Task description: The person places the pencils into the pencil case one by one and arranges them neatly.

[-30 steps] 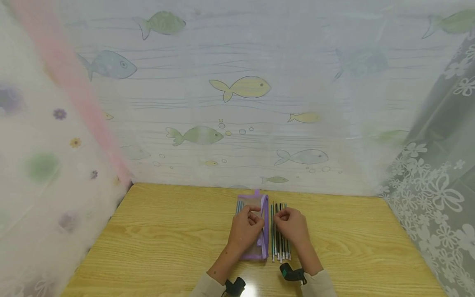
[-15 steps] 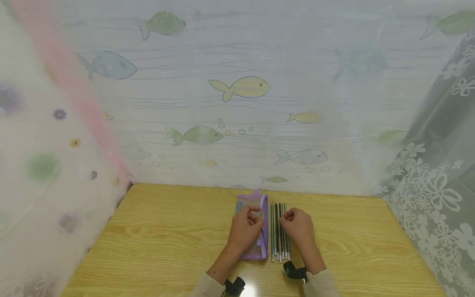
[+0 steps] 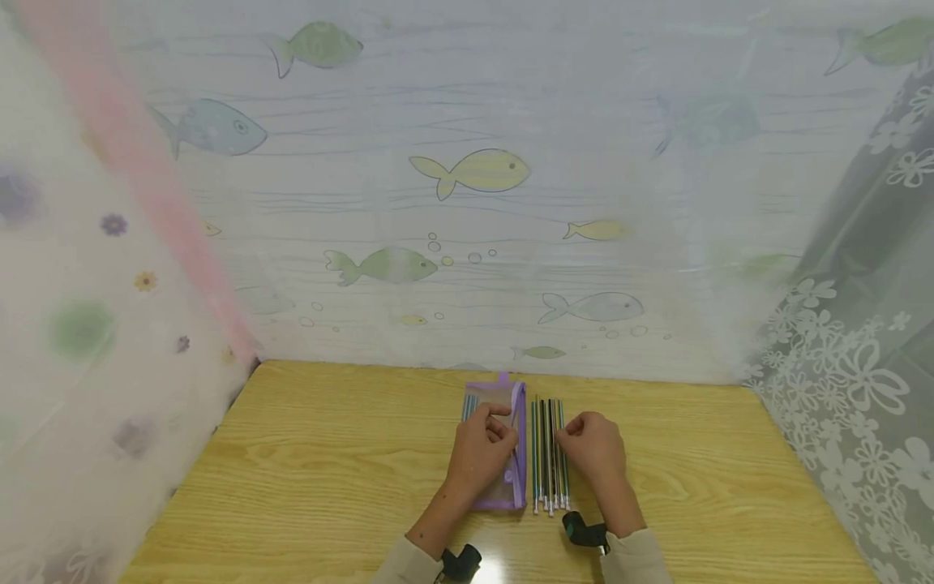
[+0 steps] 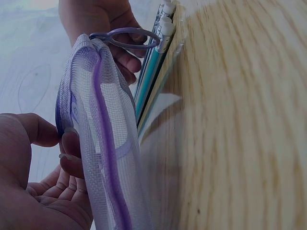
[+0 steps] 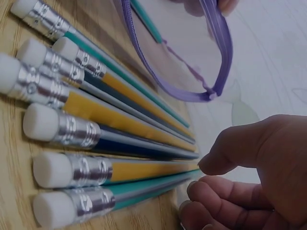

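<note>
The pouch (image 4: 117, 108) is fine mesh, the pencils (image 5: 127, 123) glossy with shiny metal ferrules (image 5: 79, 128), the tabletop (image 3: 350, 454) glossy wood-grain.

Wood-grain table (image 3: 350, 462) w/ glare spot (image 3: 490, 570), btm ctr. Behind: whitish sheet (image 3: 496, 89) w/ pastel fish (image 3: 489, 170) & bubbles (image 3: 475, 258). L: white flowered sheet (image 3: 58, 259), pink band (image 3: 149, 178) at corner. R: sheer greyish curtain (image 3: 868, 251) w/ white blossoms (image 3: 868, 381).

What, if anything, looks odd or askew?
Nothing stands out: the multicoloured, white-erasered striped pencils lie in a row on the yellow wood-grain table, eraser ends slightly uneven; the purple-trimmed mesh pouch shows no visible damage.
</note>
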Available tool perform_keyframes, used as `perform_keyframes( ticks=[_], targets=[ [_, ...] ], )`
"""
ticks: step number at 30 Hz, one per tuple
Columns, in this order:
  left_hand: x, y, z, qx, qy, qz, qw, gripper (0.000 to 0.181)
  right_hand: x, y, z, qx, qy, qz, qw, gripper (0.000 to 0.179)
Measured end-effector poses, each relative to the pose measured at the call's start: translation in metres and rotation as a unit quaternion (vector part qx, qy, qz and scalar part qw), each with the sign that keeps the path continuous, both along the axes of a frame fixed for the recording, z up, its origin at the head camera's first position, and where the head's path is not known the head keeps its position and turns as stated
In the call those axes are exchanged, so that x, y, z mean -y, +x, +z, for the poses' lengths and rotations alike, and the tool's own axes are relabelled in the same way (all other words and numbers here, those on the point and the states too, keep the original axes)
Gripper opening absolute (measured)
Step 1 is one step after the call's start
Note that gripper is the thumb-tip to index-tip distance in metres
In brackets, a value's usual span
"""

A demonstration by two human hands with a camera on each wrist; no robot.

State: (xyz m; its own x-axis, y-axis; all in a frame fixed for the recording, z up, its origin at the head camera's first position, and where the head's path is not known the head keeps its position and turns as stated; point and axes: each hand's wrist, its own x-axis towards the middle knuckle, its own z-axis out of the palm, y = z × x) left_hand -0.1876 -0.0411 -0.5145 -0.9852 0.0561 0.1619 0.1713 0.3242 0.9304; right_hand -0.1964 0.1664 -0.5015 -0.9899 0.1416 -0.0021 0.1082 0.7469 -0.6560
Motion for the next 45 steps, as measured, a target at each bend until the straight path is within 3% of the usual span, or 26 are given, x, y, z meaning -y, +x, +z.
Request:
perform_keyframes(
  ticks=[18, 27, 45],
  targets=[
    [0.0003, 0.0009, -0.0019, -0.003, 0.001, -0.004, 1.0, 0.034, -0.002, 0.0028, 0.0014, 0.038, 0.017, -0.01, 0.9991, 0.022],
    [-0.0006, 0.0004, -0.001, 0.002, -0.001, -0.002, 1.0, 0.033, 0.0047, 0.0026, 0.0021, 0.056, 0.056, -0.043, 0.9959, 0.042],
    [-0.0011, 0.0012, -0.0004, 0.008, -0.003, 0.004, 1.0, 0.034, 0.0042, 0.0039, 0.0012, 0.054, 0.092, -0.051, 0.993, 0.038]
  ],
)
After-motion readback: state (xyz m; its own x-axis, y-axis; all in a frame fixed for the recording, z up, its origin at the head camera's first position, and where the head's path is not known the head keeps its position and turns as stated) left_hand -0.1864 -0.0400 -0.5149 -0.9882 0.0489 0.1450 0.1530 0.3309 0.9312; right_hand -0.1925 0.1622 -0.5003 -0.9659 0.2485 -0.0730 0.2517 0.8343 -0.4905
